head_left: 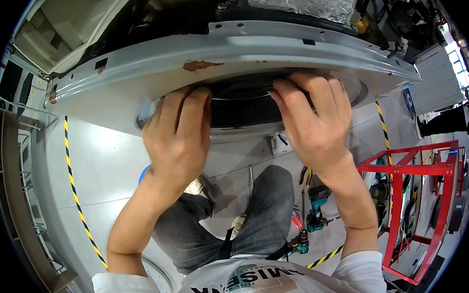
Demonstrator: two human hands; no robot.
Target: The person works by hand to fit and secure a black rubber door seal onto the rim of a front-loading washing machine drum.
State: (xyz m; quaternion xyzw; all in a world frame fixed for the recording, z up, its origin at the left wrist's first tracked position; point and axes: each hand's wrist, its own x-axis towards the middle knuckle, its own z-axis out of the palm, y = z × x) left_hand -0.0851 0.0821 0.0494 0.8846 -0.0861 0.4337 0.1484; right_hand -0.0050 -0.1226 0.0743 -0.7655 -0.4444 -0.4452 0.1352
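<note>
In front of me stands a washing machine with its top off, its pale front panel (115,95) chipped and rusty along the upper edge. A dark rubber door seal (244,112) lines the round opening. Across it a thin metal wire (241,99) runs between my hands. My left hand (177,127) curls over the opening's left side, closed, thumb and fingertips at one end of the wire. On the right side my right hand (316,116) pinches the wire's other end between thumb and index finger. The fingertips inside the opening are partly hidden.
Two cordless drills (317,206) and pliers (306,177) lie on the tiled floor by my right leg. A red metal frame (395,218) stands at right. Striped tape (76,186) marks the floor. Foil-covered parts (303,0) sit inside the machine.
</note>
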